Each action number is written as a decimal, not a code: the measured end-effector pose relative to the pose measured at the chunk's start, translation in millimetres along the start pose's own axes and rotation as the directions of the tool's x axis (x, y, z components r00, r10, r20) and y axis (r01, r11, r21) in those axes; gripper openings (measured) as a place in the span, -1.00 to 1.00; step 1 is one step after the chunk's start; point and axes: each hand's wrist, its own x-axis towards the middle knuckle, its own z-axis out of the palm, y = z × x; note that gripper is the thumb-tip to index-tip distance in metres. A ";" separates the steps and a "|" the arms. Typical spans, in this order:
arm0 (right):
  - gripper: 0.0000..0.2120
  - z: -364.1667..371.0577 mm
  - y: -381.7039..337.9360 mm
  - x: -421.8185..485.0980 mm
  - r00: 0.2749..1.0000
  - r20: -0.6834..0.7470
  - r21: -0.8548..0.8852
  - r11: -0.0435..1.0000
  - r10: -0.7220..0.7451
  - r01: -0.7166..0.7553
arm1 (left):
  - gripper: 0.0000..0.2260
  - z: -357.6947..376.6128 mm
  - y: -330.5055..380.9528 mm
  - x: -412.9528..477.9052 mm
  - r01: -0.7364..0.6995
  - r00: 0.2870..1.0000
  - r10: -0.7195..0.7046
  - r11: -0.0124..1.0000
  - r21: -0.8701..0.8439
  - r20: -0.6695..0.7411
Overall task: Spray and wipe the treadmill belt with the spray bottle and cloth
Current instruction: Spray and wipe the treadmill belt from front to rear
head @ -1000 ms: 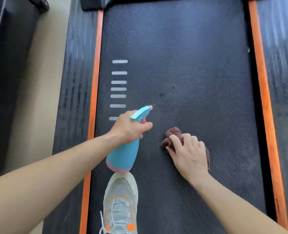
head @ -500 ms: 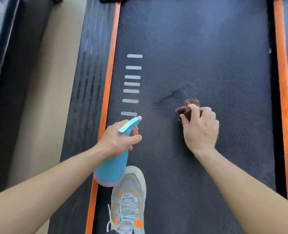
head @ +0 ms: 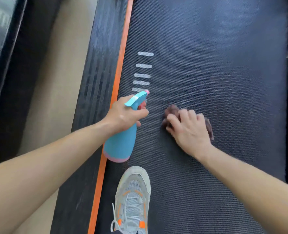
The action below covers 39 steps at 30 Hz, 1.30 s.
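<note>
Gripping spray bottle (head: pixel 121 146): left hand (head: pixel 124 114), fingers (head: pixel 140 113) curled round neck | right hand (head: pixel 190 130) fingers clutching cloth (head: pixel 171 109) on belt (head: pixel 215 65)

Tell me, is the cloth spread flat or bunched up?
Bunched up: the cloth shows as a crumpled lump under the right hand on the belt.

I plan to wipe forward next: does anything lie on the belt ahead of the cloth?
Nothing visible. The belt ahead of the cloth is bare; the spray bottle, held in the left hand, is off to its left.

A workout room, judging by the treadmill belt (head: pixel 207 65).
</note>
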 end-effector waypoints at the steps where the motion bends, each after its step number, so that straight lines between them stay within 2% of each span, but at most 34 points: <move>1: -0.71 -1.7 2.0 -10.6 0.997 0.024 0.002 0.997 -0.077 0.077 | -0.91 -0.6 2.7 2.3 0.007 1.000 -0.007 1.000 0.010 -0.001; 3: -0.67 -2.3 14.8 -4.4 0.997 0.051 0.007 0.998 -0.061 0.061 | -0.93 0.2 6.1 4.3 0.010 1.000 -0.010 1.000 0.006 -0.003; 6: -0.63 1.1 34.7 59.7 0.979 -0.018 -0.011 0.979 0.203 -0.203 | -0.89 3.7 3.0 6.4 0.003 1.000 -0.003 1.000 0.006 0.013; 9: -0.57 2.6 49.3 119.8 0.916 0.070 0.040 0.916 0.396 -0.399 | -0.84 4.4 -1.7 4.6 -0.005 1.000 0.005 1.000 0.002 0.027; 11: -0.58 4.7 40.3 117.1 0.927 0.052 0.005 0.929 0.370 -0.371 | -0.83 3.8 -3.7 2.7 -0.008 1.000 0.008 1.000 0.008 0.027; 14: -0.62 -2.7 3.6 51.8 0.974 0.019 -0.016 0.974 0.224 -0.224 | -0.77 3.2 -6.9 -1.2 0.010 0.999 -0.011 0.999 0.045 0.038; 17: -0.65 -6.1 -28.8 -31.6 0.995 0.094 0.023 1.000 0.015 -0.018 | -0.86 6.6 -5.2 -4.4 0.009 0.999 -0.012 0.998 0.058 0.052; 19: -0.64 -8.8 -28.8 -49.9 0.987 0.116 0.022 0.994 -0.111 0.110 | -0.85 11.2 -2.1 -5.6 0.005 0.999 -0.008 0.999 0.051 0.051; 20: -0.63 -8.0 -22.2 -42.9 0.984 0.119 0.018 0.992 -0.129 0.128 | -0.82 13.2 -0.4 -5.9 0.005 0.999 -0.007 0.999 0.038 0.050; 21: -0.62 -6.6 -13.8 -26.2 0.989 0.114 0.001 0.995 -0.097 0.098 | -0.77 14.9 1.2 -5.8 -0.001 0.999 0.000 1.000 0.018 0.047; 23: -0.60 -4.7 3.9 25.3 0.996 0.055 -0.008 0.997 0.072 -0.071 | -0.72 16.2 1.9 -6.5 -0.004 0.999 0.004 1.000 -0.006 0.044; 25: -0.57 -2.9 24.0 76.0 0.965 0.050 0.025 0.965 0.259 -0.260 | -0.79 15.3 -1.8 -6.8 0.003 0.999 -0.003 1.000 0.009 0.039; 27: -0.56 0.5 29.9 99.4 0.936 0.072 0.052 0.935 0.346 -0.350 | -0.86 11.5 -7.9 -7.6 0.010 1.000 -0.011 1.000 0.024 0.026; 29: -0.59 1.0 15.2 85.2 0.942 0.025 0.008 0.942 0.334 -0.335 | -0.85 7.7 -12.5 -8.4 0.012 1.000 -0.013 0.999 0.034 0.021; 31: -0.63 -2.7 -10.8 40.1 0.969 0.002 -0.017 0.969 0.246 -0.246 | -0.85 4.6 -14.3 -8.8 0.012 1.000 -0.013 0.998 0.055 0.018; 34: -0.66 -4.1 -41.7 -35.7 0.999 0.046 0.045 0.999 0.021 -0.023 | -0.93 3.9 -11.7 -6.9 0.013 1.000 -0.014 0.999 0.052 0.021; 36: -0.65 -3.1 -40.1 -48.6 0.994 0.048 0.051 0.994 -0.098 0.096 | -0.92 5.2 -9.9 -4.1 0.008 0.999 -0.009 1.000 0.023 0.033; 37: -0.64 -1.1 -34.3 -40.4 0.993 0.048 0.039 0.994 -0.105 0.103 | -0.91 6.3 -9.7 -1.7 0.003 0.999 -0.003 1.000 0.001 0.042; 39: -0.63 3.0 -21.1 -2.7 1.000 0.028 0.008 1.000 0.005 -0.006 | -0.90 8.7 -10.2 1.6 0.017 0.998 -0.014 0.998 -0.052 0.059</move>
